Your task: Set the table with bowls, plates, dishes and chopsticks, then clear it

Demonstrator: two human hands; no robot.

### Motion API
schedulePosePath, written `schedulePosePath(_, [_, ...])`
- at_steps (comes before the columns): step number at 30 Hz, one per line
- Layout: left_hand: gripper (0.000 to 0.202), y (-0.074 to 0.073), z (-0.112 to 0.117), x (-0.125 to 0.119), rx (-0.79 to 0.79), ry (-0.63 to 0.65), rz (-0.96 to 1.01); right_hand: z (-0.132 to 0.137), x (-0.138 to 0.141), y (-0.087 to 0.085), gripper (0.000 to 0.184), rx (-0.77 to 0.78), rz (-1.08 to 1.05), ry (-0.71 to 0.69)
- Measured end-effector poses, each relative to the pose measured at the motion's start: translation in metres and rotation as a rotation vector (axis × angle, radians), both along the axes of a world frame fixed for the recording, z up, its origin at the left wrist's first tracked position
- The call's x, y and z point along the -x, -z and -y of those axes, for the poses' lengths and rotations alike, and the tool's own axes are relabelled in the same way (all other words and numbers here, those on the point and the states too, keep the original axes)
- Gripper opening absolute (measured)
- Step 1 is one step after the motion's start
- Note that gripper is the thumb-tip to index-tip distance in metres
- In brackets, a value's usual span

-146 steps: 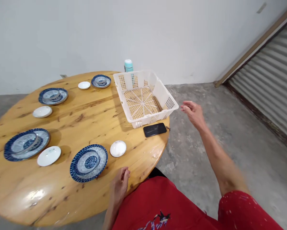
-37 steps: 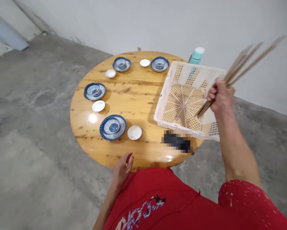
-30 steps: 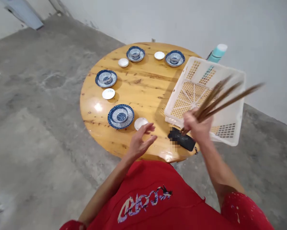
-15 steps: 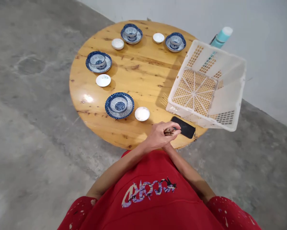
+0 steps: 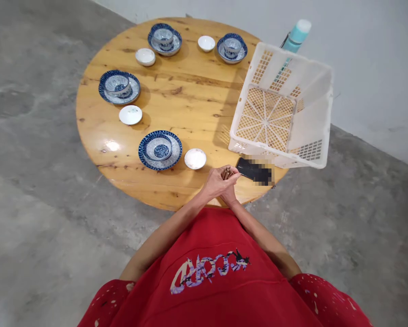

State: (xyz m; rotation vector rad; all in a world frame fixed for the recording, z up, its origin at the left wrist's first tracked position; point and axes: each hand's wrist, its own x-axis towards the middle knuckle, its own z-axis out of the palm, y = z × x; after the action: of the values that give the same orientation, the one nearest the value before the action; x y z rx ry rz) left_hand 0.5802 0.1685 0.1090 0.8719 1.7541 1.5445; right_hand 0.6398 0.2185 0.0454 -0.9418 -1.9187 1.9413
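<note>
Above the near edge of the table, my left hand (image 5: pixel 214 181) is closed around a bundle of brown wooden chopsticks (image 5: pixel 227 173), whose ends point up at me. My right hand (image 5: pixel 228 194) presses against it from below and the right, mostly hidden; its fingers seem wrapped around the same bundle. Just right of the hands lies a black phone (image 5: pixel 246 169), partly blurred out. A small white dish (image 5: pixel 195 159) is just beyond my left hand. To its left stands a blue-patterned plate (image 5: pixel 145 156) with a bowl (image 5: pixel 161 149) in it.
Around the round wooden table (image 5: pixel 190 109) are more blue plates with bowls, such as one at the left (image 5: pixel 134 93), and small white dishes (image 5: pixel 130 115). A white plastic basket (image 5: pixel 312 109) stands at the right, overhanging the edge. Behind it is a turquoise bottle (image 5: pixel 295 37).
Both hands have drawn slightly back and left, and the chopsticks have turned more end-on to me. The view has shifted, so the table sits further left. The dishes have stayed put.
</note>
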Motion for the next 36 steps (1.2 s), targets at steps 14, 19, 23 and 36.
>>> schedulePosePath(14, [0.032,-0.004,0.038,0.028,-0.043,-0.085,0.367,0.012,0.014,-0.04,0.02,0.235,0.021,-0.164])
schedulePosePath(19, [0.04,-0.007,0.041,0.032,-0.048,-0.281,0.571,0.011,0.013,-0.064,0.02,0.311,0.036,-0.317])
schedulePosePath(23, [0.041,0.002,0.04,0.041,-0.112,-0.498,0.555,0.01,0.005,-0.07,0.034,0.314,-0.027,-0.319])
schedulePosePath(36, [0.041,0.009,0.034,0.004,-0.023,-0.431,0.66,0.016,-0.004,-0.048,0.035,0.376,-0.031,-0.118])
